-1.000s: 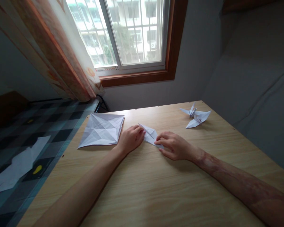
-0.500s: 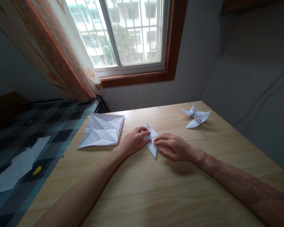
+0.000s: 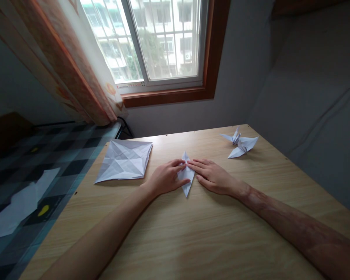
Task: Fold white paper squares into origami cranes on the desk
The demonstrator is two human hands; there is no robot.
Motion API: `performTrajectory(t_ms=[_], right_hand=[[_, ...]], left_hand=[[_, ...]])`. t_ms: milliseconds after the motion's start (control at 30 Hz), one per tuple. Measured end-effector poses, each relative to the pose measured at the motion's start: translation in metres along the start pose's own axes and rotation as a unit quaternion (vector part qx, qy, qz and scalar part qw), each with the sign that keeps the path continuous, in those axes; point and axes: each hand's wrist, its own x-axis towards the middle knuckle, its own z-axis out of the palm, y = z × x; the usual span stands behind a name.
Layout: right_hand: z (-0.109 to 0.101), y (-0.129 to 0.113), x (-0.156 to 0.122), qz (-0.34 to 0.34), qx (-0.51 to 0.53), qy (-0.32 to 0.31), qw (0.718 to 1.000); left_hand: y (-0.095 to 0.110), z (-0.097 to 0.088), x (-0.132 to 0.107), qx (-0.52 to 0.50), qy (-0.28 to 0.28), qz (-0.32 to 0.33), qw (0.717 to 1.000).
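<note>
Folded paper point(image 3: 187, 186) rotated since earlier, tip toward person; left hand point(image 3: 166, 178), right hand point(image 3: 211, 175) press it flat, grip open.

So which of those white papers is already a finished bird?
The paper crane at the far right, wings spread. The creased sheet lies open; the narrow folded piece lies flat under the left hand and right hand.

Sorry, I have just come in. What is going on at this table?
A person is folding paper with two bare hands. The left hand and the right hand both press on a small folded white paper piece with pointed ends, which lies flat on the light wooden table between them. A creased, unfolded white square paper sheet lies to its left. A finished white paper crane stands farther away on the right.
</note>
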Motion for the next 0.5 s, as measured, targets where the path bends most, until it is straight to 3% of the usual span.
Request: performTrajectory(t_ms=[300, 500], right_hand=[[-0.0007, 0.0063, 0.0000, 0.050, -0.019, -0.018, 0.998], [-0.0047, 0.0038, -0.0013, 0.029, -0.043, -0.007, 0.999]], left_hand=[[0.0084, 0.0005, -0.0018, -0.038, -0.017, 0.046, 0.998], [0.0105, -0.0005, -0.0018, -0.050, -0.023, 0.066, 0.996]])
